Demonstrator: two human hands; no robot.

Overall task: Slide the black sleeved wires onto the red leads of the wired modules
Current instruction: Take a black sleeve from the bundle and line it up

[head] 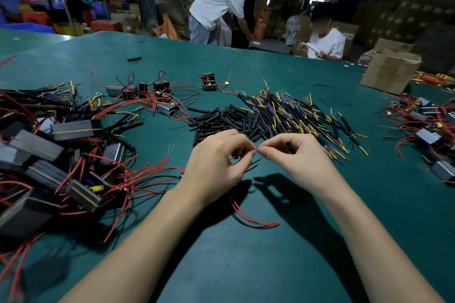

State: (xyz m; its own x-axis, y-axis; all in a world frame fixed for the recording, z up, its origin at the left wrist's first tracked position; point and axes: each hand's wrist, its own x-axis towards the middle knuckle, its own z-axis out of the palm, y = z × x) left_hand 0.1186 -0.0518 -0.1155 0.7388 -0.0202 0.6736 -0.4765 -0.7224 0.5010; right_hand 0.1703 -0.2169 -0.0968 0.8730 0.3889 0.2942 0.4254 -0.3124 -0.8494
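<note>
My left hand (216, 162) and my right hand (295, 157) meet fingertip to fingertip above the green table (246, 265). The left thumb and forefinger pinch a red lead (248, 216), which trails down under the wrist onto the table. The right hand pinches a thin wire end and holds a black sleeved wire (290, 147) between its fingers. Behind my hands lies a pile of black sleeved wires (283, 115) with yellow and blue ends. Beside that pile lie short black sleeves (221, 118). Wired modules (61, 155) with red leads are heaped at the left.
More wired modules (428, 135) lie at the right edge, and a few (157, 96) sit further back. A cardboard box (391, 69) stands at the back right. Two people in white shirts (221, 0) (325, 42) are beyond the table's far edge.
</note>
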